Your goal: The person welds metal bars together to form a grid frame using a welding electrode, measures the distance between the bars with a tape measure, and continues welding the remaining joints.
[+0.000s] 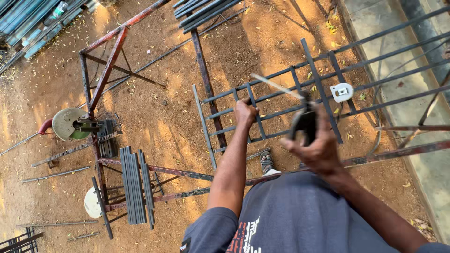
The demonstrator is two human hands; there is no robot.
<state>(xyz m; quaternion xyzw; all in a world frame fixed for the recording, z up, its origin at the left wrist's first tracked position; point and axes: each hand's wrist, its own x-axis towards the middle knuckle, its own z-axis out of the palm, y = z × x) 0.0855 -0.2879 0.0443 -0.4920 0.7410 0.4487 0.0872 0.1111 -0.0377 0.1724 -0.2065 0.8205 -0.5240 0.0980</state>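
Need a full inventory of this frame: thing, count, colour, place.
Metal grille frame: one, grey, centre right, on rusty supports.
Electrode holder: one, black, with a pale rod, over the grille.
White object: one, on the grille, kind unclear.
Rusty stand: one, red-brown, upper left.
Chop saw: one, grey disc guard, red handle, left.
Cut flat bars: one bundle, dark grey, lower left.
Loose rods: several, grey, on the dirt.
Sandalled foot: one, under the grille.
Left hand: grips a grille bar.
Right hand: holds the electrode holder.
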